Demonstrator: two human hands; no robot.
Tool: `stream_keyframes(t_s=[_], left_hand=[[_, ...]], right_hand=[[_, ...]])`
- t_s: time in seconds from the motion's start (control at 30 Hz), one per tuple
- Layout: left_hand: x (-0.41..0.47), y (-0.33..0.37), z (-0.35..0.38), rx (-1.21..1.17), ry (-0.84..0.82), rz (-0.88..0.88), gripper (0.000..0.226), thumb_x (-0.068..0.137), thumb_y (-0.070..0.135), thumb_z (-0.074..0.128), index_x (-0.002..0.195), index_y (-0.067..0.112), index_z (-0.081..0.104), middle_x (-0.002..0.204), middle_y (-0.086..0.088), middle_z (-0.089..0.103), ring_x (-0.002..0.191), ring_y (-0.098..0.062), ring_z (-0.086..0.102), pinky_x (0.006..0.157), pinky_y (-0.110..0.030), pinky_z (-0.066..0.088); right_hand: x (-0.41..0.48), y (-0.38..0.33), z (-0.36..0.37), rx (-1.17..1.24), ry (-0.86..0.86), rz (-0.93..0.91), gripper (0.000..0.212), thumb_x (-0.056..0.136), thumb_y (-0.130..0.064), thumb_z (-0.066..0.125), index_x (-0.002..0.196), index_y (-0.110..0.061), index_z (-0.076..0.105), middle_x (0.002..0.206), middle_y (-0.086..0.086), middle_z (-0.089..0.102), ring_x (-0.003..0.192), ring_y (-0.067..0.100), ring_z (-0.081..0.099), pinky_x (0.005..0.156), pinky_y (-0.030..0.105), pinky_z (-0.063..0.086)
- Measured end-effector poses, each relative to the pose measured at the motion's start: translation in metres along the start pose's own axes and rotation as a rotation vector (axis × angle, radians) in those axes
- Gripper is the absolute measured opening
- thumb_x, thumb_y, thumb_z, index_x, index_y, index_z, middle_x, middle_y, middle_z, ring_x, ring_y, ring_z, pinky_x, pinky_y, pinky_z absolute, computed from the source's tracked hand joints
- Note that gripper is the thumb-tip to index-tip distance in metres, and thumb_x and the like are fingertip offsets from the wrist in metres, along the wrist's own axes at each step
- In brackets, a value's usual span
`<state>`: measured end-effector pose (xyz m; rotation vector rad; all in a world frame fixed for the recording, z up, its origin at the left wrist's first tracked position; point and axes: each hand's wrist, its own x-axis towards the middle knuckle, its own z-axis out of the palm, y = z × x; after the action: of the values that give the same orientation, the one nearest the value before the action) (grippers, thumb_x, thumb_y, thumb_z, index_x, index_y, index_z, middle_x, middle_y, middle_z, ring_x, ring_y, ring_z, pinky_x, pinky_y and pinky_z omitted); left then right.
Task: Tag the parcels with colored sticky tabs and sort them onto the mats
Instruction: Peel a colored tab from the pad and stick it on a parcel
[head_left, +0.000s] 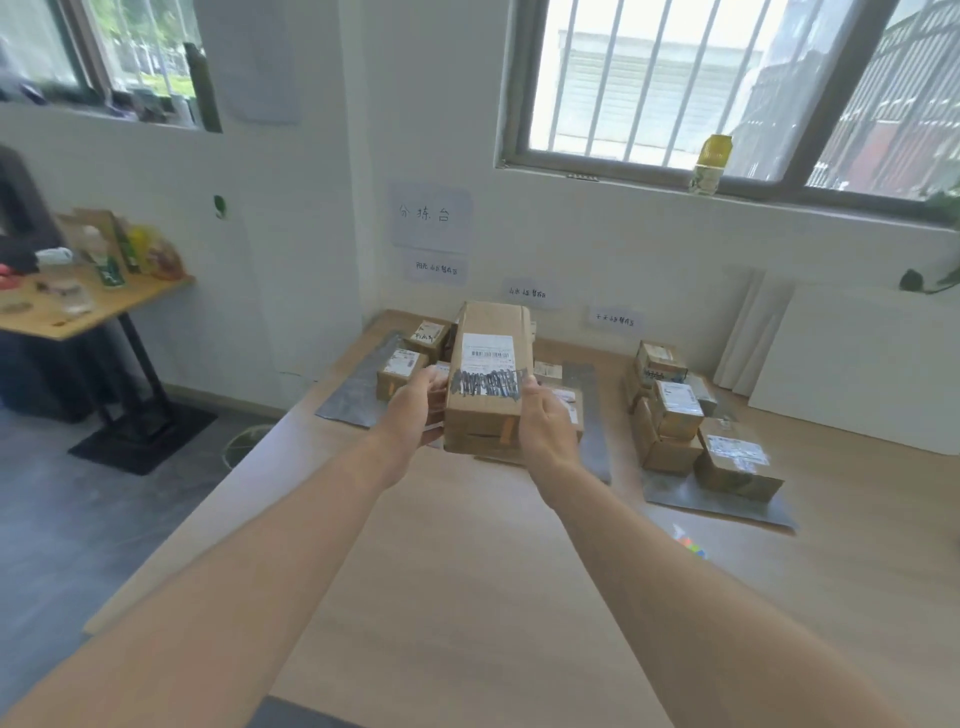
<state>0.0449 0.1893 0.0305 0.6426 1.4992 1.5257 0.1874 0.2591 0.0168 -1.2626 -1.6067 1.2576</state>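
Head view: both hands are holding one tall cardboard parcel (488, 374) up at frame centre, off the table (467, 571). The left hand (415, 410) is gripping its left edge and the right hand (545, 421) its right edge. Fingers on each are curling round the sides, thumbs on the label face, clamped on the lower half.

The parcel's long axis is running up the frame, away from the person, label facing the camera. What looks like an orange tab (508, 430) is showing on its lower front, so tagging is probably done.

It is hanging in front of the middle mat (592, 415), which is mostly hidden behind it. The left mat (358, 389) sits centre-left and the right mat (717, 499) centre-right, each already holding small parcels. Both hands are equally near, so the drop is likely straight ahead and down. The sticky tabs (691, 545) are lying on the table, lower right of the parcel.
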Motion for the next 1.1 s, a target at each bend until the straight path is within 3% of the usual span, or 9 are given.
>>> stream_keyframes(t_s=[0.17, 0.27, 0.37, 0.53, 0.63, 0.83, 0.93, 1.0, 1.1], left_hand=[[0.068, 0.009, -0.074, 0.027, -0.032, -0.037, 0.048, 0.105, 0.044, 0.032, 0.126, 0.015, 0.065, 0.111, -0.001, 0.071, 0.097, -0.015, 0.064, 0.09, -0.03, 0.049], [0.111, 0.016, -0.119, 0.02, -0.066, -0.051, 0.042, 0.105, 0.042, 0.034, 0.112, 0.02, 0.069, 0.095, 0.005, 0.073, 0.094, -0.015, 0.063, 0.092, -0.03, 0.047], [0.15, 0.016, -0.16, 0.027, -0.077, -0.092, 0.037, 0.104, 0.037, 0.036, 0.094, 0.025, 0.069, 0.082, 0.012, 0.074, 0.092, -0.014, 0.063, 0.092, -0.032, 0.047], [0.209, 0.01, -0.216, 0.026, -0.067, -0.187, 0.034, 0.105, 0.036, 0.037, 0.115, 0.019, 0.066, 0.105, 0.001, 0.069, 0.098, -0.016, 0.062, 0.094, -0.032, 0.048], [0.241, 0.004, -0.236, 0.038, -0.05, -0.207, 0.033, 0.105, 0.036, 0.038, 0.113, 0.022, 0.067, 0.109, 0.002, 0.07, 0.102, -0.016, 0.063, 0.098, -0.034, 0.048], [0.294, 0.0, -0.261, 0.02, -0.018, -0.174, 0.032, 0.103, 0.036, 0.041, 0.096, 0.027, 0.072, 0.086, 0.017, 0.076, 0.094, -0.011, 0.065, 0.094, -0.034, 0.049], [0.322, 0.002, -0.273, 0.002, 0.024, -0.178, 0.029, 0.102, 0.036, 0.043, 0.098, 0.028, 0.072, 0.092, 0.016, 0.075, 0.1, -0.012, 0.064, 0.094, -0.033, 0.048], [0.341, 0.001, -0.284, -0.004, 0.043, -0.183, 0.03, 0.102, 0.035, 0.043, 0.1, 0.028, 0.072, 0.098, 0.014, 0.074, 0.102, -0.013, 0.064, 0.095, -0.031, 0.049], [0.371, -0.002, -0.304, -0.011, 0.05, -0.19, 0.029, 0.102, 0.035, 0.043, 0.103, 0.028, 0.072, 0.108, 0.01, 0.073, 0.103, -0.012, 0.065, 0.095, -0.031, 0.05]], right_hand=[[0.038, -0.006, 0.084, -0.002, 0.018, 0.019, 0.04, 0.108, -0.052, 0.03, 0.123, -0.03, 0.059, 0.112, -0.011, 0.057, 0.105, 0.013, 0.049, 0.094, 0.034, 0.039], [0.063, -0.008, 0.146, -0.001, 0.054, 0.057, 0.051, 0.106, -0.057, 0.03, 0.135, -0.027, 0.058, 0.122, -0.007, 0.061, 0.115, 0.018, 0.054, 0.098, 0.038, 0.042], [0.082, -0.008, 0.199, 0.019, 0.095, 0.081, 0.044, 0.107, -0.052, 0.033, 0.13, -0.027, 0.061, 0.111, -0.012, 0.061, 0.109, 0.014, 0.054, 0.09, 0.032, 0.038], [0.111, 0.0, 0.266, 0.019, 0.096, 0.095, 0.031, 0.109, -0.044, 0.037, 0.113, -0.032, 0.065, 0.103, -0.017, 0.067, 0.099, 0.002, 0.06, 0.075, 0.018, 0.042], [0.138, 0.01, 0.294, 0.009, 0.1, 0.108, 0.034, 0.109, -0.043, 0.037, 0.118, -0.029, 0.066, 0.107, -0.014, 0.069, 0.104, 0.005, 0.062, 0.079, 0.022, 0.044], [0.196, 0.021, 0.339, 0.076, 0.038, 0.163, 0.034, 0.109, -0.045, 0.037, 0.128, -0.032, 0.061, 0.106, -0.026, 0.062, 0.105, 0.003, 0.056, 0.087, 0.024, 0.039], [0.22, 0.02, 0.36, 0.101, 0.002, 0.184, 0.021, 0.109, -0.042, 0.037, 0.116, -0.038, 0.056, 0.098, -0.034, 0.055, 0.092, -0.012, 0.053, 0.084, 0.017, 0.037], [0.237, 0.021, 0.378, 0.096, -0.009, 0.176, 0.021, 0.109, -0.041, 0.039, 0.113, -0.036, 0.058, 0.104, -0.027, 0.061, 0.098, -0.012, 0.055, 0.084, 0.016, 0.039], [0.265, 0.027, 0.409, 0.058, -0.026, 0.169, 0.037, 0.106, -0.041, 0.039, 0.136, -0.03, 0.058, 0.126, -0.003, 0.056, 0.114, 0.006, 0.05, 0.099, 0.031, 0.038]])
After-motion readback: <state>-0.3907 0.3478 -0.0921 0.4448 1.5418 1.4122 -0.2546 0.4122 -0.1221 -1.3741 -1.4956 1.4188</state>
